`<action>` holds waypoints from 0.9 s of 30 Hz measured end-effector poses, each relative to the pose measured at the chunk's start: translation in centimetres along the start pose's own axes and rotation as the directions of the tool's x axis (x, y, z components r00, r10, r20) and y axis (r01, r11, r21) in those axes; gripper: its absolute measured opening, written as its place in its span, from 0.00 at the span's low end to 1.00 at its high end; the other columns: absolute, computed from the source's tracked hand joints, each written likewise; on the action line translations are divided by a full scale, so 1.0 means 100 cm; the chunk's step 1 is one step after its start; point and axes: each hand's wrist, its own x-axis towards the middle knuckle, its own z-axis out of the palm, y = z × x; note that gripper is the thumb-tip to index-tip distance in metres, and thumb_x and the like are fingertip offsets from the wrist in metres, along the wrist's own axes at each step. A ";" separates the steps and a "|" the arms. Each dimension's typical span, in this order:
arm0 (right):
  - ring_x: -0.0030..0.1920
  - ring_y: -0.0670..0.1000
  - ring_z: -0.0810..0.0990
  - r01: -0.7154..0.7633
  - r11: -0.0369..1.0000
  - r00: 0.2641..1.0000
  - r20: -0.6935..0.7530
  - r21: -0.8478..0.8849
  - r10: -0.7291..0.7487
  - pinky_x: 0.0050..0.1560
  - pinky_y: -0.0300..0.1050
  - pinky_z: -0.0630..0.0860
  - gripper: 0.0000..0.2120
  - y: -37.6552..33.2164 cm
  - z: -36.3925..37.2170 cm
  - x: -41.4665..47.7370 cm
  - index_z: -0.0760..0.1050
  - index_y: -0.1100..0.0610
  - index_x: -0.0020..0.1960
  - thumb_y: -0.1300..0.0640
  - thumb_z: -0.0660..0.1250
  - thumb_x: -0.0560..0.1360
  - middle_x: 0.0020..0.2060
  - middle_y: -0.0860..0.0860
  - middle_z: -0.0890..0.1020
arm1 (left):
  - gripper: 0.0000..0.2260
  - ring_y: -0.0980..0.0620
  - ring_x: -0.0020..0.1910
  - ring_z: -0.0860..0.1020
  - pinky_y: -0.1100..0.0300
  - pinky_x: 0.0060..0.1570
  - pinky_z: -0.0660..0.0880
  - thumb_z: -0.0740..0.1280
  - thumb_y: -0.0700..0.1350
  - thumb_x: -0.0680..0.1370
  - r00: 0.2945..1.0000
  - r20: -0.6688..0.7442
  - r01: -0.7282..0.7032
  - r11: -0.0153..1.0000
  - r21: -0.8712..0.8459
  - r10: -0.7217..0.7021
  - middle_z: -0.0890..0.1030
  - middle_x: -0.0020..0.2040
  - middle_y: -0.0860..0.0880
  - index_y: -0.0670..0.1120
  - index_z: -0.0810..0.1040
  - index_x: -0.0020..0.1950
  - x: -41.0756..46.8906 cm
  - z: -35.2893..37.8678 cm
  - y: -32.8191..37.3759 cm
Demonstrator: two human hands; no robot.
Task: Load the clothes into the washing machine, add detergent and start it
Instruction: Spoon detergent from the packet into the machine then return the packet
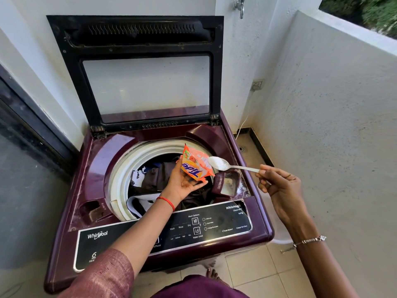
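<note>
Head view showed a maroon top-loading washing machine [96,168] standing on a pale tiled floor [257,272] in a white-walled balcony corner, with a wall socket [257,84] and a tap [240,5] behind it. Its lid [64,61] stood raised against the rear wall. Dark clothes [159,175] lay in the drum. The left hand [184,181] gripped an orange detergent packet [196,166] over the drum's right half, with its print inverted to the camera. The right hand [279,186] pinched the handle of a spoon [234,166]. The spoon's long axis ran roughly parallel to the machine's front edge, with the bowl pointing left, heaped with white powder and touching the packet. The bowl sat above the detergent compartment [227,183] near the machine's right edge.
</note>
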 end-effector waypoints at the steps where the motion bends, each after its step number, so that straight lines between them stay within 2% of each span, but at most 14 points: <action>1: 0.26 0.45 0.74 0.008 1.000 1.000 -0.003 -0.008 -0.008 0.24 0.34 0.71 0.23 0.000 -0.004 0.000 0.83 0.62 0.37 0.52 0.81 0.46 0.27 0.54 0.81 | 0.18 0.37 0.66 0.70 0.36 0.63 0.65 0.60 0.58 0.77 1.000 -0.003 0.000 1.000 -0.004 0.000 0.77 0.49 0.41 0.43 0.74 0.50 0.000 -0.001 0.000; 4: 0.27 0.45 0.75 0.027 0.999 0.999 -0.034 -0.026 -0.028 0.25 0.35 0.72 0.27 0.003 -0.018 0.001 0.83 0.61 0.38 0.48 0.83 0.43 0.28 0.53 0.81 | 0.18 0.37 0.66 0.70 0.36 0.63 0.65 0.61 0.58 0.77 1.000 -0.015 -0.003 1.000 -0.007 0.003 0.77 0.50 0.41 0.44 0.75 0.51 0.002 -0.002 -0.001; 8: 0.26 0.46 0.74 0.054 0.996 0.992 -0.109 -0.066 -0.061 0.25 0.35 0.71 0.13 0.006 -0.029 -0.001 0.83 0.60 0.36 0.56 0.77 0.53 0.27 0.52 0.81 | 0.17 0.37 0.65 0.71 0.36 0.62 0.66 0.61 0.58 0.77 1.000 -0.016 -0.005 1.000 -0.010 0.005 0.77 0.52 0.41 0.44 0.75 0.51 0.002 -0.003 -0.002; 10: 0.26 0.47 0.73 0.055 0.991 0.982 -0.171 -0.119 -0.075 0.26 0.35 0.72 0.05 0.009 -0.032 -0.003 0.82 0.61 0.37 0.64 0.73 0.62 0.27 0.53 0.81 | 0.17 0.37 0.65 0.71 0.36 0.61 0.66 0.62 0.57 0.77 1.000 -0.013 -0.004 1.000 -0.011 0.004 0.77 0.54 0.41 0.44 0.75 0.51 0.002 -0.003 -0.004; 11: 0.25 0.47 0.72 0.059 0.984 0.975 -0.203 -0.166 -0.092 0.26 0.35 0.71 0.04 0.012 -0.032 -0.003 0.82 0.62 0.39 0.68 0.70 0.66 0.27 0.52 0.81 | 0.17 0.37 0.65 0.71 0.36 0.60 0.67 0.62 0.57 0.77 1.000 -0.013 -0.004 1.000 -0.010 0.004 0.77 0.54 0.41 0.44 0.75 0.51 0.002 -0.004 -0.005; 13: 0.25 0.48 0.71 0.065 0.961 0.957 -0.255 -0.270 -0.137 0.26 0.36 0.71 0.05 0.018 -0.033 -0.002 0.81 0.64 0.41 0.71 0.68 0.69 0.27 0.52 0.82 | 0.17 0.37 0.65 0.71 0.36 0.59 0.67 0.61 0.57 0.77 1.000 -0.014 -0.008 1.000 -0.008 0.008 0.77 0.53 0.41 0.44 0.75 0.51 0.003 -0.003 -0.006; 16: 0.24 0.47 0.71 0.058 0.919 0.941 -0.287 -0.389 -0.181 0.27 0.35 0.72 0.06 0.024 -0.028 0.000 0.81 0.62 0.42 0.70 0.68 0.70 0.29 0.53 0.82 | 0.17 0.37 0.65 0.70 0.36 0.59 0.67 0.61 0.58 0.77 1.000 -0.015 -0.004 1.000 -0.005 0.004 0.76 0.57 0.40 0.44 0.75 0.51 0.001 -0.001 -0.008; 18: 0.25 0.48 0.71 0.056 0.883 0.939 -0.275 -0.466 -0.205 0.28 0.37 0.72 0.05 0.028 -0.024 0.003 0.82 0.62 0.43 0.69 0.69 0.70 0.30 0.55 0.81 | 0.17 0.37 0.66 0.70 0.36 0.60 0.66 0.61 0.58 0.77 1.000 -0.022 0.000 1.000 -0.010 0.000 0.76 0.54 0.40 0.43 0.74 0.50 0.001 -0.001 -0.009; 20: 0.27 0.50 0.70 0.069 0.829 0.939 -0.244 -0.555 -0.242 0.29 0.39 0.70 0.05 0.030 -0.018 0.005 0.82 0.60 0.42 0.67 0.70 0.70 0.30 0.57 0.79 | 0.17 0.37 0.66 0.70 0.35 0.61 0.66 0.60 0.58 0.77 1.000 -0.025 0.003 1.000 -0.014 -0.003 0.76 0.56 0.40 0.43 0.74 0.50 0.002 0.000 -0.010; 22: 0.26 0.43 0.71 0.108 0.748 0.935 -0.188 -0.655 -0.300 0.28 0.34 0.68 0.06 0.034 -0.012 0.007 0.82 0.58 0.41 0.66 0.70 0.70 0.29 0.54 0.79 | 0.17 0.36 0.66 0.70 0.35 0.60 0.66 0.61 0.58 0.77 1.000 -0.026 0.001 1.000 -0.012 -0.001 0.75 0.58 0.40 0.44 0.74 0.51 0.003 0.000 -0.010; 25: 0.26 0.39 0.73 0.188 0.585 0.918 -0.071 -0.789 -0.390 0.29 0.26 0.68 0.05 0.040 -0.001 0.011 0.83 0.61 0.40 0.68 0.70 0.68 0.27 0.48 0.77 | 0.17 0.37 0.65 0.71 0.36 0.61 0.66 0.61 0.57 0.77 1.000 -0.023 -0.005 1.000 -0.009 0.005 0.77 0.54 0.41 0.43 0.74 0.50 0.001 0.001 -0.011; 27: 0.27 0.41 0.71 0.255 0.440 0.904 0.051 -0.861 -0.424 0.30 0.27 0.66 0.05 0.046 0.004 0.014 0.83 0.63 0.40 0.69 0.70 0.67 0.28 0.49 0.76 | 0.17 0.37 0.66 0.70 0.35 0.61 0.66 0.60 0.57 0.78 1.000 -0.022 -0.007 1.000 -0.013 0.007 0.76 0.58 0.41 0.44 0.74 0.50 0.000 0.001 -0.011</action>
